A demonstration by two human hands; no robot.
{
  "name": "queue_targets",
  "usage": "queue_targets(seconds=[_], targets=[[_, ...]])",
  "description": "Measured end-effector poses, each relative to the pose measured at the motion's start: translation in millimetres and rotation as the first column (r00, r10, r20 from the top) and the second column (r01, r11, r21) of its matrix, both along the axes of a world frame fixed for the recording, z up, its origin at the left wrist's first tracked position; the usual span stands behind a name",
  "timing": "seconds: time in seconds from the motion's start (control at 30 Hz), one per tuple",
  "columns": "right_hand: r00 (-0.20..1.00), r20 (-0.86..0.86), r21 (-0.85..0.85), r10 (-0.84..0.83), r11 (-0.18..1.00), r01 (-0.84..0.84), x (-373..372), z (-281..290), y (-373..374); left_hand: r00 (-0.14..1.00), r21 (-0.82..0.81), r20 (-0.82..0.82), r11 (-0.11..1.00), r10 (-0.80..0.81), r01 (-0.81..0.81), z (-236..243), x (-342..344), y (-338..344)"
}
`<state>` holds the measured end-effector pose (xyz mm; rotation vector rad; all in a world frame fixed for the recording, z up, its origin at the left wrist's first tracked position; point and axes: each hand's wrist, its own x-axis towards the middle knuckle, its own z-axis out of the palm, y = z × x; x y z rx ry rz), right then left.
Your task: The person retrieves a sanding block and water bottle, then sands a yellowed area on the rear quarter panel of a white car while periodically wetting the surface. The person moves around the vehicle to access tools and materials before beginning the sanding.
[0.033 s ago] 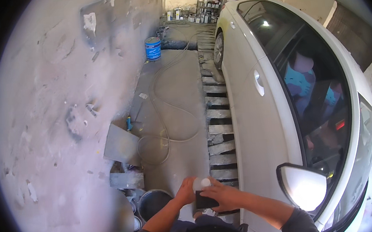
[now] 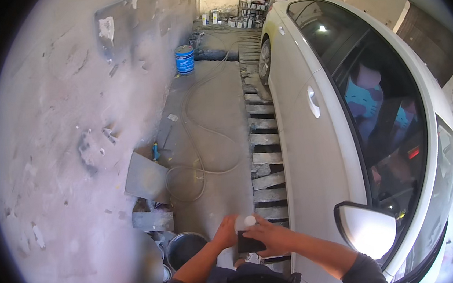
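Head view: both hands meet at six o'clock, the left hand (image 2: pixel 227 232) gripping a dark block (image 2: pixel 250 243), the right hand (image 2: pixel 271 236) pinching the white cap (image 2: pixel 249 221) at its twelve o'clock.

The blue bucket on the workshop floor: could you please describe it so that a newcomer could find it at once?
Start at the white car on the right and follow its side to the rear wheel. Left of that wheel, across the concrete floor, the blue bucket stands upright at the foot of the grey wall. It is the only bright blue container there, with a white band.
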<state>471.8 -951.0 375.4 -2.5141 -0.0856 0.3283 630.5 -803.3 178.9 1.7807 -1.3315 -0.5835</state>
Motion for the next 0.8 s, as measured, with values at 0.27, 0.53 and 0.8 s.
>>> queue_targets(seconds=[0.27, 0.53, 0.8], targets=[[0.994, 0.064, 0.121, -0.093, 0.989, 0.084, 63.7, 30.8, -93.9, 0.369, -0.022, -0.929, 1.000, -0.018, -0.007, -54.6, 63.3, -111.4], [0.996, 0.071, 0.041, -0.046, 0.998, 0.043, 172.6, 41.4, -197.6, 0.904, -0.206, -0.328, 0.955, -0.274, 0.215, 9.9, 168.7, -215.2], [1.000, -0.012, -0.189, -0.013, 0.982, 0.010, 286.1, 38.0, -284.5, 0.994, -0.111, 0.070, 0.990, -0.084, 0.091, 32.1, 285.0, -313.6]])
